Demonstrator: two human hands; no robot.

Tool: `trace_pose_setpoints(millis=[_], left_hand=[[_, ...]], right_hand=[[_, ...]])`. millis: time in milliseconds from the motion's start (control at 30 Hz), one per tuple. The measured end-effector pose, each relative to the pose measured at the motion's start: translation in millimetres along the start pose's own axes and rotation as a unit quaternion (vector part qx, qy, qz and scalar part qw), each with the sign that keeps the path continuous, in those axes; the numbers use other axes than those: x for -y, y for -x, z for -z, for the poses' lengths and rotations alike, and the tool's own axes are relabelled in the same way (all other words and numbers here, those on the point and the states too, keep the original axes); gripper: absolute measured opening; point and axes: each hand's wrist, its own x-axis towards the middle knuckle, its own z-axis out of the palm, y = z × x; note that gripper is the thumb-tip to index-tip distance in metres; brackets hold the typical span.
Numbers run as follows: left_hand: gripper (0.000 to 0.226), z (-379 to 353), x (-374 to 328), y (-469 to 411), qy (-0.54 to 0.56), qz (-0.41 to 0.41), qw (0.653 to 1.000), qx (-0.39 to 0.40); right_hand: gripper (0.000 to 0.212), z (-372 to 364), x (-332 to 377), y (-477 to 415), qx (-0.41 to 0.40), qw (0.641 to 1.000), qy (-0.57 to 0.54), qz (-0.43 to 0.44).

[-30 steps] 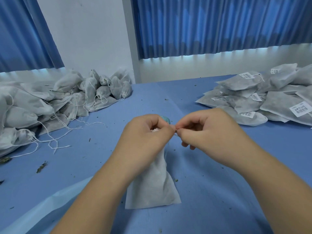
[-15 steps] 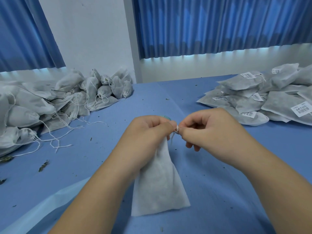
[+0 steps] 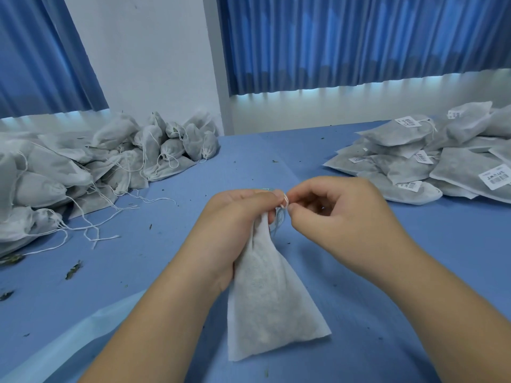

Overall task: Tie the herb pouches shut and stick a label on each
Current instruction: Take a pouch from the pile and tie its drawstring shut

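Head view: a single white herb pouch stands in the middle of the blue bench, its flat bottom resting on the cloth and its neck gathered up. The left hand has its grip closed round that gathered neck. The right hand pinches the thin white drawstring between thumb and forefinger, right against the left fingertips.

The step in hand looks like the knot being formed. It would go best with the left grip firm and just under the string, so the neck cannot spread. The right hand should draw the loop snug in a short pull rather than a long tug, which could tip the pouch or snap the thread. The knot needs to sit tight on the gathers before either hand lets go. No label shows on this pouch, so that step is not yet done.

By count there are two hands and one pouch being worked. A heap of unlabelled pouches with loose strings lies on the left, well over a dozen and too tangled for an exact number. A stack of flat labelled pouches lies on the right, about ten in sight, with at least six barcode labels showing. Herb crumbs dot the bench. A small round bluish thing sits behind the pouch, mostly hidden.
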Motion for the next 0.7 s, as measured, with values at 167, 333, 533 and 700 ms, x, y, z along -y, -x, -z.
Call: trace_pose_setpoints(millis=[167,333,533,700], left_hand=[[0.037,1.5,3.5,-1.5,-0.035,-0.026,0.999,-0.030],[0.032,0.4,7.9,-3.6,-0.138,-0.072,0.987,-0.043],[0.030,7.0,6.8,-6.3,-0.136,-0.052,0.989,-0.031],[0.027,11.4,7.4,-9.1,-0.100,-0.011,0.995,-0.022]], right_hand=[[0.013,0.1,-1.3,-0.2,0.011,1.000,-0.013,-0.005],[0.018,3.2,-6.0,-0.8,0.036,0.993,0.110,0.021],[0.021,7.7,-5.7,-2.7,0.024,0.998,0.053,-0.009],[0.012,15.3,-0.5,-6.8,-0.031,0.971,-0.225,-0.070]])
